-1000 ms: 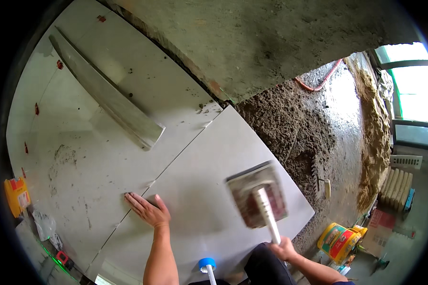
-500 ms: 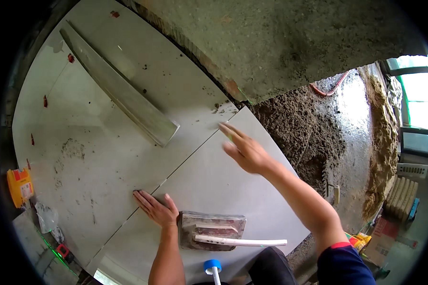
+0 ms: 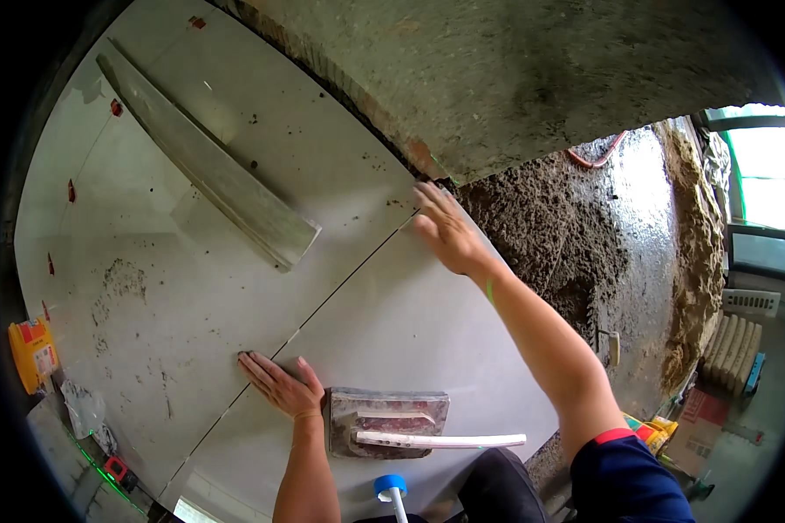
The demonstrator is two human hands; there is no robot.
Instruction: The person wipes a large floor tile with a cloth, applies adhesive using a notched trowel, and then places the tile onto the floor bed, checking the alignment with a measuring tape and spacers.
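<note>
A large pale floor tile [image 3: 427, 340] lies against another pale tile [image 3: 192, 314], with a narrow dark joint running diagonally between them. My left hand [image 3: 281, 383] rests flat with fingers stretched across the joint. At the far end of the joint, by the tile's corner, my right hand [image 3: 445, 228] is spread with its fingertips over the seam. Neither hand grips anything. Just right of my left hand lies a rectangular block tool [image 3: 388, 410] with a long white handle. A long metal straightedge [image 3: 209, 166] lies across the left tile.
A rough concrete slab [image 3: 532, 78] borders the tiles at the top. Crumbly mortar [image 3: 549, 235] spreads right of the tile. A blue-capped white stick [image 3: 391, 486] stands near my knee. Red tile wedges [image 3: 116, 107] line the left joint beside a yellow package [image 3: 33, 353].
My right hand has moved up and away along the joint to the tile's far corner. My left hand stays in place on the seam. The view has shifted slightly.
</note>
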